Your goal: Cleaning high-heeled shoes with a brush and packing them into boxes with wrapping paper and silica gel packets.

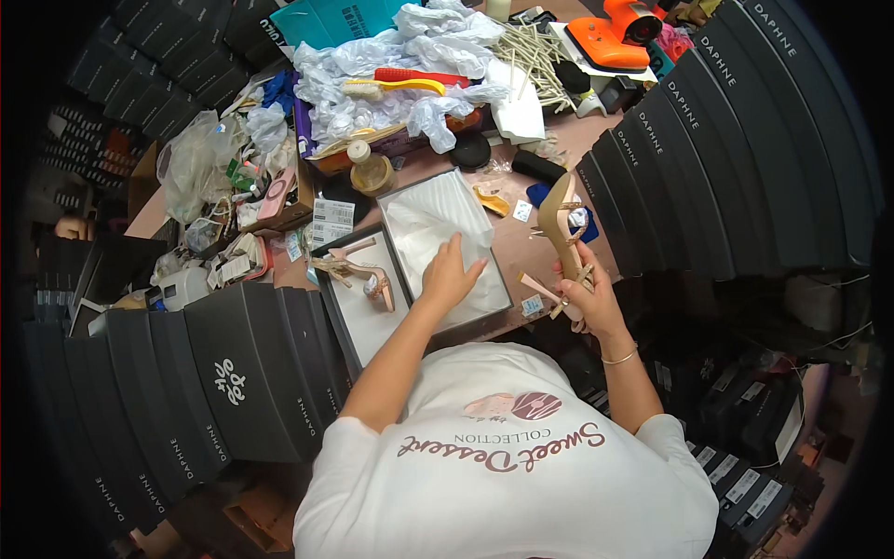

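Head: left fingers (453, 251) spread, right fingers (592, 262) grip sandal (557, 216).

Beige high-heeled sandal (557, 225) in right hand (594, 293), toe beyond it; creased white tissue paper (430, 216) beneath left hand (449, 279).

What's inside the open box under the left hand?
Crumpled white paper spreads across the open box, with the left hand over it. Anything beneath the paper or directly under the hand is covered, so can't tell.

A shoe-packing workshop, by its look: stacked dark-grey cardboard shoeboxes (244, 363) flank the pinkish worktop (523, 247), beige strappy heeled sandals (556, 222) near its front edge.
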The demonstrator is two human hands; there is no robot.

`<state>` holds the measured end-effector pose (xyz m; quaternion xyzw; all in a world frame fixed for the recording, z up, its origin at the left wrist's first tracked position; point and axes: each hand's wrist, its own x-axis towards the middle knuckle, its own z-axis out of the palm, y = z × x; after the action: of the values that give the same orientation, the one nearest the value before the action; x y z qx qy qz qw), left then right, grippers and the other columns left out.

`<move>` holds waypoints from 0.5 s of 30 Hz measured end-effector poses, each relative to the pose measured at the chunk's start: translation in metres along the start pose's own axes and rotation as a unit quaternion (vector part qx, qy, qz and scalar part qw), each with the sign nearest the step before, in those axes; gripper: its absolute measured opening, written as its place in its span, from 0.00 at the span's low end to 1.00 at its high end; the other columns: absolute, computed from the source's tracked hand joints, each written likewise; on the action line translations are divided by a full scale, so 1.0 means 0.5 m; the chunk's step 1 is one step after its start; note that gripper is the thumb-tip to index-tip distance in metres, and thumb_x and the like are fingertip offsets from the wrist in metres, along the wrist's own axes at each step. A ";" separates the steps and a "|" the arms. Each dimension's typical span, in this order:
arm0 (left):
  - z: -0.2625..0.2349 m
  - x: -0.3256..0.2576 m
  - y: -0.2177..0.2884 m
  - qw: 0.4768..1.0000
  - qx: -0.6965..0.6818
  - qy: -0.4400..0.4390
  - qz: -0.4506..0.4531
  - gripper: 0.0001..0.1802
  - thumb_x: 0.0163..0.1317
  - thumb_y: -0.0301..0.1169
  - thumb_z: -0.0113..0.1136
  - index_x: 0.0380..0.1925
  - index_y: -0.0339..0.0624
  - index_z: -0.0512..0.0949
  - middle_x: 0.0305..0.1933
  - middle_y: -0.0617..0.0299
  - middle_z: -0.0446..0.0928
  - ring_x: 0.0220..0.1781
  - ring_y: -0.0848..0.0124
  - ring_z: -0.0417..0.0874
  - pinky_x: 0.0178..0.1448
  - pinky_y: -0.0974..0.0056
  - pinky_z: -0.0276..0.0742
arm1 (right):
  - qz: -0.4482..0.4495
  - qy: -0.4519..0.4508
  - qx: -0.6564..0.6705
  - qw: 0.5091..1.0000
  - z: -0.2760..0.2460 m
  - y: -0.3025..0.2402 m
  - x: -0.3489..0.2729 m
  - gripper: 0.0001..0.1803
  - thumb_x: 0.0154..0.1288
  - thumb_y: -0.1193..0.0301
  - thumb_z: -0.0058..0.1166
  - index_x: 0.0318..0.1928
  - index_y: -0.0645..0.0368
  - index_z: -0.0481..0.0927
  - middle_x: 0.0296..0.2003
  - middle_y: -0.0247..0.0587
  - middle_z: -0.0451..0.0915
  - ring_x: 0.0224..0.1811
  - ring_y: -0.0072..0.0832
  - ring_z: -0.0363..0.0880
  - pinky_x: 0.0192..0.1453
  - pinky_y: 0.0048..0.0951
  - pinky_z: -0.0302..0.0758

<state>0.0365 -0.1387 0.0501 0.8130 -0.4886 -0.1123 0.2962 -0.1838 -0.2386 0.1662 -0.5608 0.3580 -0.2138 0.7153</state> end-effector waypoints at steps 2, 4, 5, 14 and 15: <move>0.088 0.012 -0.042 0.993 -0.057 0.036 -0.094 0.16 0.63 0.30 0.52 0.47 0.30 0.74 0.35 0.49 0.79 0.34 0.65 0.81 0.39 0.66 0.76 | -0.002 0.013 0.043 0.999 -0.004 0.011 -0.020 0.37 0.57 0.74 0.54 0.68 0.62 0.57 0.45 0.39 0.74 0.38 0.18 0.73 0.44 0.21 0.73; 0.091 0.022 -0.078 0.918 -0.294 -0.059 -0.260 0.16 0.63 0.29 0.49 0.48 0.30 0.73 0.37 0.53 0.79 0.38 0.67 0.81 0.40 0.67 0.76 | -0.010 0.016 0.067 0.998 -0.012 0.023 -0.041 0.36 0.57 0.74 0.53 0.66 0.63 0.59 0.43 0.40 0.75 0.37 0.19 0.74 0.44 0.21 0.73; 0.073 0.013 -0.078 0.880 -0.385 -0.050 -0.272 0.16 0.64 0.27 0.47 0.50 0.32 0.72 0.39 0.56 0.79 0.39 0.68 0.81 0.41 0.67 0.76 | -0.012 0.013 0.080 0.997 -0.024 0.034 -0.054 0.36 0.56 0.72 0.54 0.66 0.64 0.59 0.43 0.40 0.75 0.37 0.19 0.74 0.44 0.21 0.73; -0.317 -0.045 -0.116 0.635 -0.740 -0.043 -0.217 0.21 0.64 0.37 0.54 0.54 0.38 0.72 0.54 0.56 0.76 0.53 0.65 0.78 0.59 0.61 0.73 | 0.003 -0.178 0.123 0.976 0.013 -0.022 0.002 0.38 0.53 0.68 0.56 0.65 0.67 0.60 0.42 0.43 0.76 0.39 0.24 0.76 0.46 0.26 0.74; -0.312 -0.028 -0.190 0.742 -0.630 -0.026 -0.227 0.20 0.64 0.35 0.54 0.53 0.37 0.72 0.53 0.55 0.76 0.51 0.66 0.79 0.57 0.62 0.73 | 0.012 -0.215 0.080 0.973 0.035 -0.026 0.029 0.38 0.54 0.69 0.56 0.65 0.67 0.60 0.42 0.43 0.76 0.39 0.23 0.76 0.46 0.25 0.74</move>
<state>0.1723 -0.0359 0.1170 0.5246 -0.1151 -0.4794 0.6941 -0.1598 -0.2410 0.1767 -0.5303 0.1844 -0.1071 0.8206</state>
